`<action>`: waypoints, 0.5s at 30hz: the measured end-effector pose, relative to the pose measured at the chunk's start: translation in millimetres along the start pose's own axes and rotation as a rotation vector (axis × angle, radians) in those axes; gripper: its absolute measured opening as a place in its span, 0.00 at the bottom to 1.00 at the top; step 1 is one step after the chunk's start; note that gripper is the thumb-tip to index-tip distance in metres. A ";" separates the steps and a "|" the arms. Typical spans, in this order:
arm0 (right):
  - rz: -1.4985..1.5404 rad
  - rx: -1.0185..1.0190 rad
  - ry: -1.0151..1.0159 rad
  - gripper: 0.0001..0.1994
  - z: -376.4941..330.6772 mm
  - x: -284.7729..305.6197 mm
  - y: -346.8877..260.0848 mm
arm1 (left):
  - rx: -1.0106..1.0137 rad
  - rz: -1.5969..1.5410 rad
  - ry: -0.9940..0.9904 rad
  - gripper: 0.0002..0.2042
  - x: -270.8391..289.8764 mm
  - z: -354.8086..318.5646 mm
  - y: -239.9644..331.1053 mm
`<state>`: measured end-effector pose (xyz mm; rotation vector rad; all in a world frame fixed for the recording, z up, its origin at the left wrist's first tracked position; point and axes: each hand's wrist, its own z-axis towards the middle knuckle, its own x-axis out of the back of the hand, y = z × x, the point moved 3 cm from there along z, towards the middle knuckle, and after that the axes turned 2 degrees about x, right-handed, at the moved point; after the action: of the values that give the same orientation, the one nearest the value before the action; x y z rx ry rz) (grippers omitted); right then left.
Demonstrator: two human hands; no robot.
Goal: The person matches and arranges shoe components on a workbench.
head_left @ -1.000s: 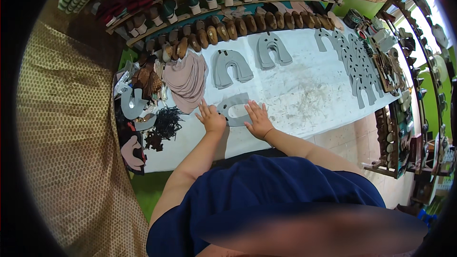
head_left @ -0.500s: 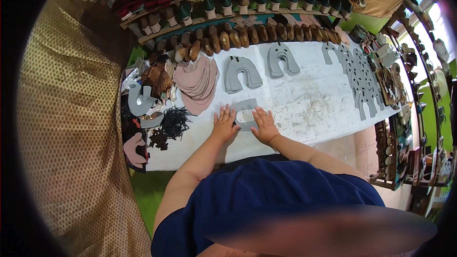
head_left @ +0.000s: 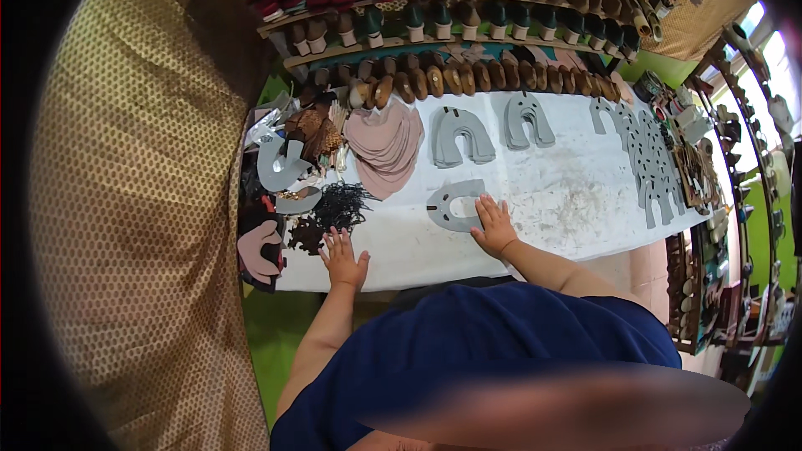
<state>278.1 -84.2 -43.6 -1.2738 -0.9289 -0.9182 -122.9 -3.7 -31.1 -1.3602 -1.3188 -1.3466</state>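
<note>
A grey U-shaped shoe piece (head_left: 443, 210) lies flat on the white-covered table (head_left: 393, 238), its curved end toward the left with a small dark patch on it. My right hand (head_left: 495, 227) rests with fingers spread at the right ends of this piece and holds nothing. Over to the left, my left hand (head_left: 343, 260) is open and flat by the table's near edge. Its fingertips come close to a heap of small dark brown pieces (head_left: 306, 235) and a tangle of thin black strips (head_left: 341, 207).
Beyond are two stacks of grey U-shaped pieces (head_left: 458, 140) (head_left: 528, 124), a pink stack (head_left: 386, 150), and overlapping grey pieces (head_left: 656, 163) at right. Rows of wooden shoe lasts (head_left: 468, 78) line the back. Tools and supplies (head_left: 693, 175) crowd the right edge; a patterned curtain (head_left: 159, 225) hangs left.
My left hand has moved left, away from the grey piece, toward the dark brown pieces. My right hand stays at the piece's right end. The whole view has shifted slightly.
</note>
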 end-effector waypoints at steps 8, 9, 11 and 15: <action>-0.081 -0.105 -0.177 0.45 64.6 -24.2 -59.2 | 0.015 -0.050 -0.005 0.41 10.1 3.5 -3.3; -0.120 -0.064 -0.233 0.45 69.5 -25.6 -70.1 | 0.002 -0.051 0.002 0.42 11.0 3.3 -4.0; -0.210 -0.067 -0.287 0.47 66.1 -27.2 -76.2 | 0.004 -0.060 0.003 0.41 8.0 2.8 -4.8; -0.246 -0.014 -0.274 0.48 65.9 -30.6 -73.3 | 0.027 -0.082 -0.036 0.41 8.1 1.5 -4.2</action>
<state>195.3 -22.6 -41.7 -1.3386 -1.3186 -0.9553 -127.7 -0.6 -23.8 -1.3306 -1.4258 -1.3601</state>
